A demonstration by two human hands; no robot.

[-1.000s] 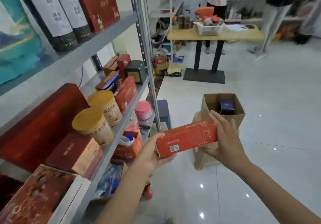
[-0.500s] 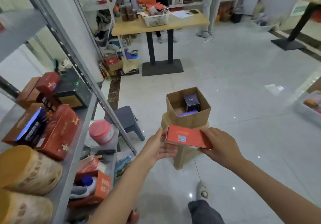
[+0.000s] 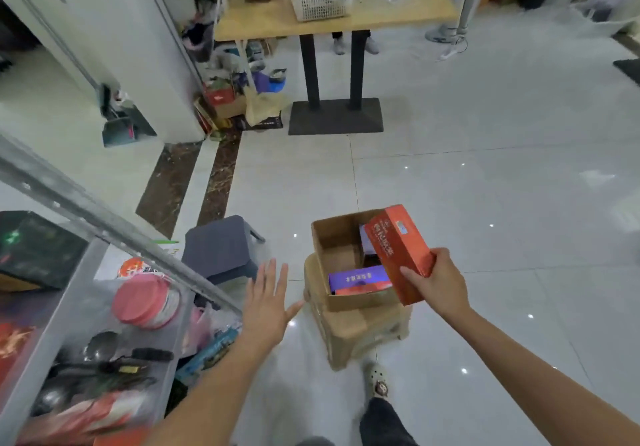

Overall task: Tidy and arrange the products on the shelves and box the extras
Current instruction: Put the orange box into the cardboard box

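Right grip (image 3: 440, 284) clamps one red box (image 3: 398, 248) over one open carton (image 3: 360, 302), at its right rim; left grip (image 3: 265, 303) spreads flat, empty, alongside.

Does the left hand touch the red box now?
Apart. In the head view the cardboard carton lies between the open left hand and the red box, which only the right hand grips.

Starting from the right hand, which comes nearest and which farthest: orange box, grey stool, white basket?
1. Orange box: held in the right hand.
2. Grey stool: on the floor, to the left.
3. White basket: on the far table.
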